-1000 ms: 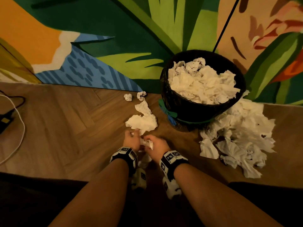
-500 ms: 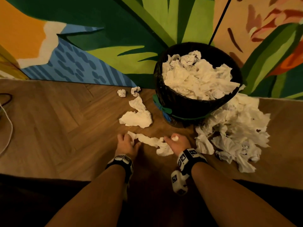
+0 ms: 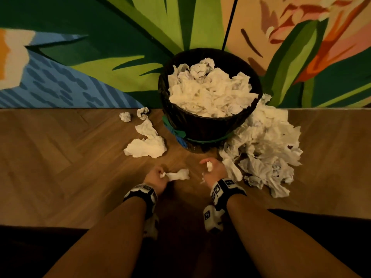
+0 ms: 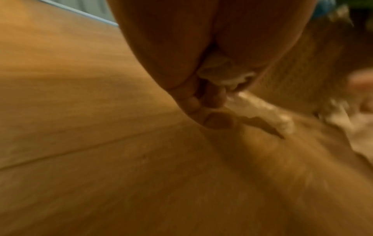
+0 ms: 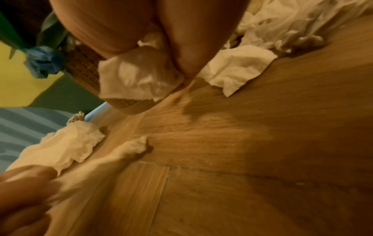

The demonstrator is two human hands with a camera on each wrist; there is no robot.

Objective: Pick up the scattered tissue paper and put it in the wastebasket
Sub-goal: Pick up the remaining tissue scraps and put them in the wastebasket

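A dark woven wastebasket (image 3: 200, 127) stands against the wall, heaped with white tissue. My left hand (image 3: 155, 177) grips one end of a twisted tissue strip (image 3: 178, 174) lying on the wood floor; the same strip (image 4: 262, 110) trails from my curled fingers (image 4: 212, 102) in the left wrist view. My right hand (image 3: 211, 170) holds a small tissue wad (image 3: 209, 166) just in front of the basket, and in the right wrist view the wad (image 5: 137, 75) bulges from the palm. Loose tissue (image 3: 146, 146) lies left of the basket.
A big pile of crumpled tissue (image 3: 265, 149) covers the floor right of the basket. Two small balls (image 3: 125, 116) sit by the painted wall (image 3: 100, 57) at the back. A blue-green bag knot (image 5: 43, 63) hangs on the basket's side.
The hands have drawn apart. The strip that spanned both hands has parted: the left keeps a twisted piece, the right has pulled away towards the basket with a wad.
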